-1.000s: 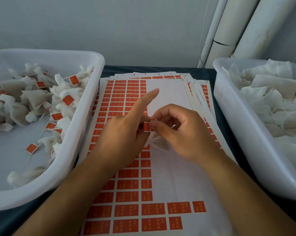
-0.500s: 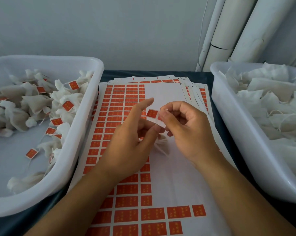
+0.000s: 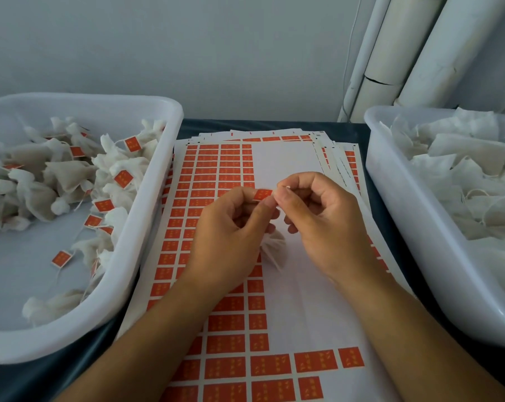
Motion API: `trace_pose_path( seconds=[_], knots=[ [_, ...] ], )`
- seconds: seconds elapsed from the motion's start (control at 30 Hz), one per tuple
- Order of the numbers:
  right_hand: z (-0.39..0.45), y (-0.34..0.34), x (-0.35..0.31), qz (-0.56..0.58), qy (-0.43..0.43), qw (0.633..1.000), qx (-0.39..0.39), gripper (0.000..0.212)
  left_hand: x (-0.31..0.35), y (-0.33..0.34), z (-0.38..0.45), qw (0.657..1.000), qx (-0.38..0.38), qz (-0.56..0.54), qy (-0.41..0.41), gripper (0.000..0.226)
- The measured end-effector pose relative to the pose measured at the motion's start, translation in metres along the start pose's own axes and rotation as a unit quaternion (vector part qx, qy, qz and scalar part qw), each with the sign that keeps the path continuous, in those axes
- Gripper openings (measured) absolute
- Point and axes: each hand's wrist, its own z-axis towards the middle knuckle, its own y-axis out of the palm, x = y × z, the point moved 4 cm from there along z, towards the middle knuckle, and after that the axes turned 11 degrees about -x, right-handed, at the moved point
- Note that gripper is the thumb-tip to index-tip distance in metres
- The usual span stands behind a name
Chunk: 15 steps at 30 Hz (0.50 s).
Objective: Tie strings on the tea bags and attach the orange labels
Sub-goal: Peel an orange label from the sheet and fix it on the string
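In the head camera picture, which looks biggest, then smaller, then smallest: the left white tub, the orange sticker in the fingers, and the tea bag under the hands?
1. Left white tub, by far the biggest.
2. Tea bag, partly hidden by the hands, so its full size is unsure.
3. Orange sticker, the smallest, pinched between the left hand and right hand.

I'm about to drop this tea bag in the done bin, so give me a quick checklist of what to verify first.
1. Orange label held: ok, pinched between left hand and right hand.
2. Label folded shut over the string: cannot tell, fingertips cover its edge.
3. Tea bag tied: cannot tell, mostly hidden below the hands.
4. Left bin has room: ok, bare floor shows at its near end.
5. Label sheet has labels left: ok, many orange rows remain.
6. Right bin stocked with unlabelled bags: ok.
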Motion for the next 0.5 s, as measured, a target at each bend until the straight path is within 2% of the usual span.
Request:
trace_pose_path(
  seconds=[0.3,0.5],
  knots=[
    [-0.0009,-0.0021,-0.002,-0.032,-0.003,0.999,0.014,0.029,-0.0002,-0.0006,-0.0018,0.997,0.014,-0.069,-0.039,0.023],
    [-0.0021,-0.0016,-0.0001,-0.044,0.006,0.999,0.014,0.028,-0.002,-0.0012,-0.0028,0.994,0.022,-0.095,-0.046,0.022]
  ],
)
